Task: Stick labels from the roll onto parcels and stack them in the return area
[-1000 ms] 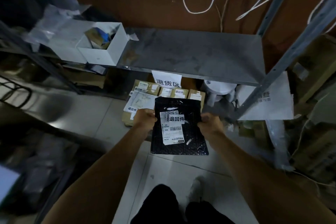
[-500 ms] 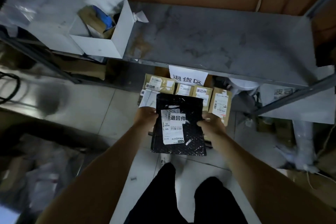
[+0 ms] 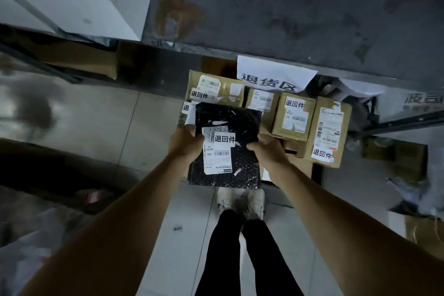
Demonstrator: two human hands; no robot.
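Note:
I hold a black bubble mailer (image 3: 236, 125) flat in front of me, over the pile of parcels on the floor. It carries a white shipping label and a white sticker with three black characters (image 3: 224, 139). My left hand (image 3: 185, 143) grips its left edge and my right hand (image 3: 270, 151) grips its right edge. Beyond it lie several brown cardboard parcels (image 3: 294, 115) with the same white stickers, under a paper sign (image 3: 274, 77) taped to the shelf edge. No label roll is in view.
A grey metal shelf (image 3: 288, 7) overhangs the parcel pile. A white open box (image 3: 96, 7) stands on it at the left. Plastic bags and boxes (image 3: 415, 187) crowd the floor on the right. My legs and shoes (image 3: 242, 202) stand on the tiled floor.
I have stepped closer and leaned over. The shelf and the parcel pile loom larger, and the black mailer now hangs directly above the stacked parcels. Both hands keep their grip.

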